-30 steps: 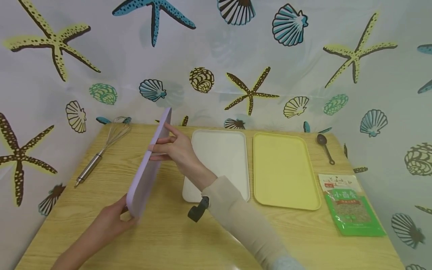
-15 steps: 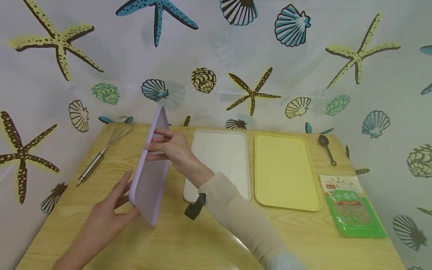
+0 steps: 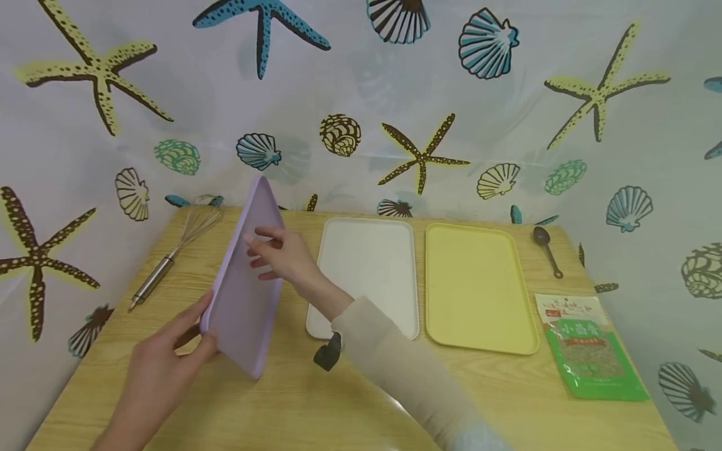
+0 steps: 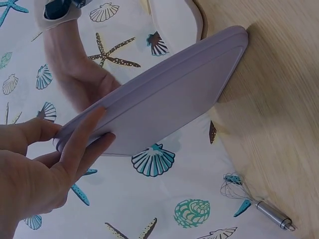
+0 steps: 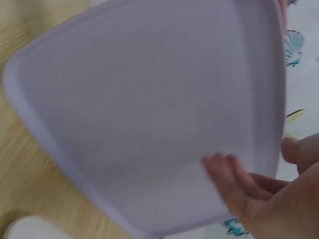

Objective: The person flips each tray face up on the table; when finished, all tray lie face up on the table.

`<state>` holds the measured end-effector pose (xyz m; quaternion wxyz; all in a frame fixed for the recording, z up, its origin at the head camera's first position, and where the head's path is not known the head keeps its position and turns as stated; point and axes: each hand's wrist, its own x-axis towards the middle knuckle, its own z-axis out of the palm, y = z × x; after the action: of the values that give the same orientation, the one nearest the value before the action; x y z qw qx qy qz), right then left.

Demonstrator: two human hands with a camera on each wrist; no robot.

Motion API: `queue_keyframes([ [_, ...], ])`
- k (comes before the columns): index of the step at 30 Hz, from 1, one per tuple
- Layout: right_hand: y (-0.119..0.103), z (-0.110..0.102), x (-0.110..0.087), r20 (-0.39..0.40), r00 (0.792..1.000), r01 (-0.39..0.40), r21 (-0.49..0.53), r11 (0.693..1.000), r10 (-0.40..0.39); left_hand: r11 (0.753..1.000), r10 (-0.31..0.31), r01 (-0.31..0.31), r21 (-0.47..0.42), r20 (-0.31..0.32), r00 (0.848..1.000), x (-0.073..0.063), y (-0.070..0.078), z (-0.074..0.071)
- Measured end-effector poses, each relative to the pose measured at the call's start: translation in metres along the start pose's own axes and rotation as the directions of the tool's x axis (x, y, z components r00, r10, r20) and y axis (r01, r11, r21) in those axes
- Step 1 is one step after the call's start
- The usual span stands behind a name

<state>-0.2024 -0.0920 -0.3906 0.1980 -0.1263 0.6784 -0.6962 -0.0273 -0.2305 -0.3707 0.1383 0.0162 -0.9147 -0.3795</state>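
Observation:
A light purple rectangular tray (image 3: 242, 313) is held up on edge over the left part of the table, its shallow inside turned to the right. My left hand (image 3: 160, 363) grips its near corner; in the left wrist view the fingers (image 4: 82, 144) lie along the underside, with the thumb at the rim. My right hand (image 3: 287, 257) hovers in front of the tray's inside, fingers loosely bent and holding nothing. From the right wrist, the inner face of the tray (image 5: 134, 99) fills most of the view, and the right fingertips overlap it near the rim.
A white tray (image 3: 369, 269) and a yellow tray (image 3: 479, 288) lie side by side on the wooden table (image 3: 316, 407). A whisk (image 3: 169, 260) lies at left. To the right are a dark spoon (image 3: 544, 247) and a green seed packet (image 3: 592, 354). A patterned cloth (image 3: 338, 75) hangs behind.
The purple tray has swung its inside more toward me and shifted slightly left. My right hand has let go of its rim; my left hand shifted its hold at the near corner.

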Motion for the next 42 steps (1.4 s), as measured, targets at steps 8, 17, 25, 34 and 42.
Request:
queue_keyframes([
  [8,0.066,-0.008,0.005,-0.018,1.000,-0.014,-0.655,0.756,0.003,0.988,-0.140,0.132,-0.074,-0.116,0.983,0.001,-0.013,-0.010],
  [17,0.097,-0.011,0.004,-0.027,0.999,-0.004,-0.743,0.669,-0.023,0.841,-0.331,0.302,-0.449,0.016,0.944,0.014,-0.038,-0.024],
  [25,0.096,-0.018,0.011,0.015,1.000,-0.003,-0.682,0.731,0.018,0.683,-0.378,0.308,-0.662,0.040,0.925,0.022,-0.053,-0.033],
  [34,0.095,-0.026,0.011,0.005,0.965,-0.245,-0.342,0.907,0.262,0.576,-0.361,0.341,-0.742,0.144,0.922,0.027,-0.079,-0.052],
  [42,0.085,-0.033,0.003,-0.025,0.949,-0.313,-0.173,0.934,0.313,0.559,-0.336,0.440,-0.703,0.293,0.895,0.033,-0.103,-0.065],
])
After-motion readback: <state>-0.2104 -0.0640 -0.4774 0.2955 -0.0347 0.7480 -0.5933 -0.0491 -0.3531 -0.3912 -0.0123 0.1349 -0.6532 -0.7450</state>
